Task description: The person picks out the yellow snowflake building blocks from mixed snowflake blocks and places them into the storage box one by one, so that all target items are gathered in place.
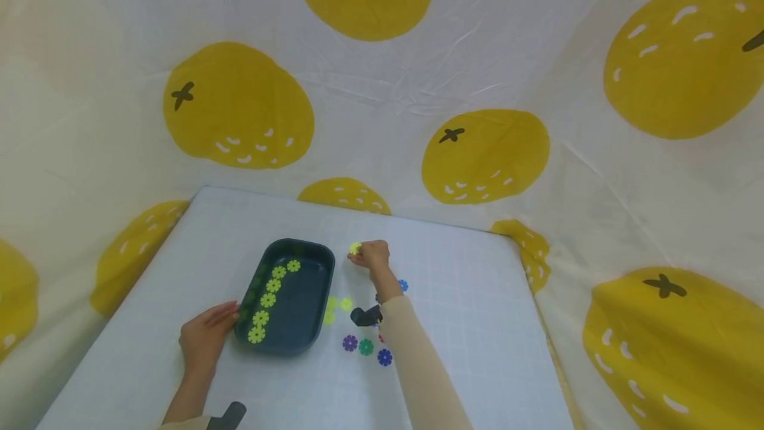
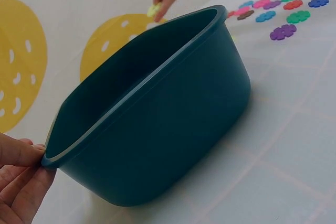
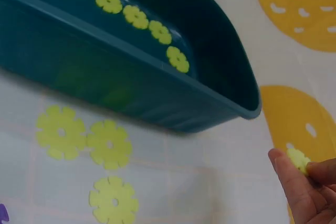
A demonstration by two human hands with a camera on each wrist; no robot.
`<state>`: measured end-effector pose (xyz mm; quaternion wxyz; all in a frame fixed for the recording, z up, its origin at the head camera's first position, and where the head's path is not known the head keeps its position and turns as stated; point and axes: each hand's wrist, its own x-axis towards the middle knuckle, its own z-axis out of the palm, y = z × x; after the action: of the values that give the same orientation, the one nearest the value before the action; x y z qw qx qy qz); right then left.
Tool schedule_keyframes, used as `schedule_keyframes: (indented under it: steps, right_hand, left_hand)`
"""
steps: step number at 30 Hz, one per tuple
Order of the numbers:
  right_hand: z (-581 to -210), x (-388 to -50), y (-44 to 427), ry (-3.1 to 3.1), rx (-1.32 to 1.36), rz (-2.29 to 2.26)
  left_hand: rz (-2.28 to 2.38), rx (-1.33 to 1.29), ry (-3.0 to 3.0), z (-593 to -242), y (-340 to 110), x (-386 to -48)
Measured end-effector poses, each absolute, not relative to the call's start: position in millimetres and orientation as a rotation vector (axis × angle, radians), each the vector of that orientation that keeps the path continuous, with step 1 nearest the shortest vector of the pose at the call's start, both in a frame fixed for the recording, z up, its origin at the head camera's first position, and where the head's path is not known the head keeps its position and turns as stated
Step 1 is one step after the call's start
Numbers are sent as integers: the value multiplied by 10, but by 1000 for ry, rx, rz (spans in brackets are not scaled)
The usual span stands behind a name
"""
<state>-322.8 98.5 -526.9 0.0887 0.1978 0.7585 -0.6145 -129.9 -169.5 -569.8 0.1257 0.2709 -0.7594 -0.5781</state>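
Note:
A dark teal plastic basin (image 1: 303, 297) stands on the table, with a row of several yellow-green flower-shaped discs (image 3: 135, 17) along its floor. At its near left side my left hand (image 1: 205, 337) pinches the rim between thumb and fingers, as the left wrist view shows. My right hand (image 1: 375, 256) is beyond the basin's right side, apart from it. Between thumb and fingers it pinches one yellow-green flower-shaped disc (image 3: 297, 160). Three more loose yellow-green discs (image 3: 109, 144) lie on the table against or near the basin's right wall.
To the right lie several other flower-shaped discs, among them a purple one (image 1: 349, 343), a green one (image 1: 366, 347) and a blue one (image 1: 384, 357). My right forearm partly hides that group. A white cloth with yellow fruit prints (image 1: 239, 105) hangs behind the table.

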Motion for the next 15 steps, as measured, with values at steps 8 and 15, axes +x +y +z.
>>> schedule_keyframes:
  steps: [8,15]
  right_hand:
    - [-5210,-3224,771,2247,544,-1876]
    - [-5240,-3146,465,2170,428,-1965]
  left_hand:
    - [-1674,772,-2226,-5702,-1693,-1303]
    - [-1697,825,-2224,-5674,-1681,-1310]
